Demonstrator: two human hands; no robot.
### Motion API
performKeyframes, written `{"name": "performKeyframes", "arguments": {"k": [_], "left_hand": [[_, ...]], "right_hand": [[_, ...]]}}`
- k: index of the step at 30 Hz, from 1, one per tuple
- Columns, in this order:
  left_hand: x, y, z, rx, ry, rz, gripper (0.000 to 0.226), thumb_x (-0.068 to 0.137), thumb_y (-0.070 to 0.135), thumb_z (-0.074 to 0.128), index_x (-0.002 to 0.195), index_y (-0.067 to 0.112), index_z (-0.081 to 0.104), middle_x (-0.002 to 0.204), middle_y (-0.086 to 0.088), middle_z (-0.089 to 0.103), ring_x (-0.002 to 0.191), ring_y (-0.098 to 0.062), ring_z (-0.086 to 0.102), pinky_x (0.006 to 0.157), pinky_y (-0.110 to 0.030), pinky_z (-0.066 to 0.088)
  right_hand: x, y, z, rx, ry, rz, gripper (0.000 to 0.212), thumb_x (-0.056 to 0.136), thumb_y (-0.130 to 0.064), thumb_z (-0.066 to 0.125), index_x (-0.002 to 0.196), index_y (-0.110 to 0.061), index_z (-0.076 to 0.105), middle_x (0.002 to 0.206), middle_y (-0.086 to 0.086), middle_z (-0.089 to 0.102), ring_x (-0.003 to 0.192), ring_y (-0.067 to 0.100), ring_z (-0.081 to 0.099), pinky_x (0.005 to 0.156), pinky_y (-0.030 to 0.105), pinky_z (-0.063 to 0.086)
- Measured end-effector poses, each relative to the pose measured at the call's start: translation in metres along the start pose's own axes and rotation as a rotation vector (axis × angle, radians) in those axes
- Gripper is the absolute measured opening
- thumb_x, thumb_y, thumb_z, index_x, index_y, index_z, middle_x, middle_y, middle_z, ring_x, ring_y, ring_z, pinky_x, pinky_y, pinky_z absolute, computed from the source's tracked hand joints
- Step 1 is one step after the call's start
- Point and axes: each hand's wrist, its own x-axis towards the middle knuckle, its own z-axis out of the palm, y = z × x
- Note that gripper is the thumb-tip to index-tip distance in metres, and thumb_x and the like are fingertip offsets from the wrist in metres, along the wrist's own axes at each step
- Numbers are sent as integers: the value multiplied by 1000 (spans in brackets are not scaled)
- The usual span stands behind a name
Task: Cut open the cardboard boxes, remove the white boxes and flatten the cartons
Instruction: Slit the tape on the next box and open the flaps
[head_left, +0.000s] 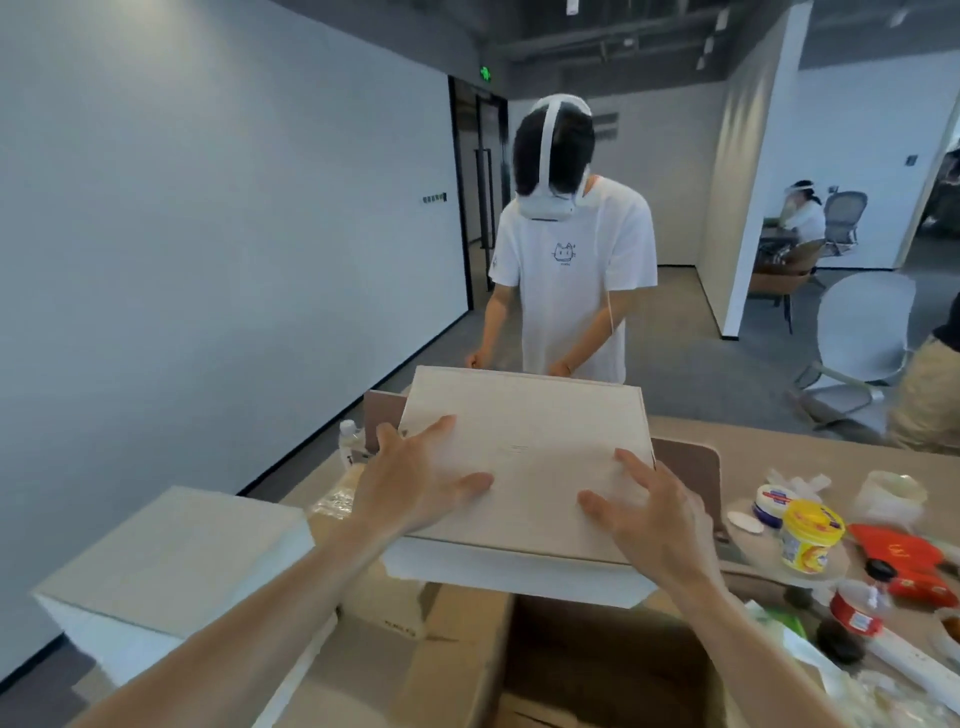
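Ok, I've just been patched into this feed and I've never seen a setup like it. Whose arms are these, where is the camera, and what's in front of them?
There is no machine here. The single picture comes from a camera worn on a person's head, looking forward and down, so the two bare arms are the wearer's own. The left hand and right hand lie flat with fingers spread on top of a white box, just beyond an open cardboard carton. What supports the box from below is hidden. A second white box sits to the left. On the table to the right are a yellow-lidded tub and a red-labelled bottle. Another person in a white headset stands opposite.
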Motion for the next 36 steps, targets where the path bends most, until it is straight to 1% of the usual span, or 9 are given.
{"name": "performKeyframes", "arguments": {"k": [2,4,8,13,22,26,29,33,36], "left_hand": [[-4,-15,-28,12,47,-50,93,74,76,63,152,45,23,137,-5,30,132,-30,40,105,-40,40],[-10,-32,-56,27,98,-96,92,75,76,64,152,46,25,136,-6,30,128,-32,45,104,-39,40],[-23,-78,-104,35,171,-197,93,69,82,63,149,50,27,131,-7,33,120,-37,52,104,-42,41],[-31,-149,-152,26,220,-267,93,67,81,65,148,51,31,132,-8,36,123,-37,51,105,-42,40],[-16,-311,-191,-21,117,-364,100,57,87,67,146,53,34,137,-7,36,129,-36,48,109,-45,38],[-2,-370,-190,-26,19,-346,100,59,85,69,147,52,34,142,-9,34,132,-35,46,111,-46,37],[9,-401,-189,-43,-44,-324,103,56,85,70,147,51,35,147,-11,33,136,-33,41,113,-48,35],[17,-441,-185,-67,-122,-299,112,47,91,64,147,49,35,151,-8,35,146,-27,25,116,-50,29],[23,-463,-183,-72,-135,-306,119,37,98,54,145,52,37,149,-8,35,141,-28,33,112,-50,32]], "right_hand": [[6,-30,8,20,-19,-48,69,82,-51,71,142,-25,49,141,-1,53,127,26,51,103,44,41],[11,-60,19,47,-34,-103,70,82,-51,72,143,-26,49,140,0,54,129,27,50,104,44,40],[11,-119,48,97,-89,-195,75,81,-54,71,146,-25,47,143,0,53,132,23,48,104,42,39],[0,-185,99,116,-160,-253,76,81,-56,70,146,-24,46,145,1,51,134,23,46,106,43,38],[-43,-282,216,87,-265,-152,72,80,-52,70,143,-24,49,137,2,57,126,25,53,101,37,43],[-60,-304,265,55,-279,-88,65,81,-51,68,137,-23,54,131,2,60,121,23,55,94,36,46],[-68,-313,293,14,-288,-64,59,82,-51,66,132,-20,57,130,3,61,120,24,56,95,36,46],[-75,-325,324,-76,-294,-64,54,83,-54,63,126,-20,59,124,3,63,115,26,57,91,36,46],[-76,-335,342,-137,-271,-77,51,82,-55,60,121,-23,61,119,3,63,111,26,58,85,34,45]]}}
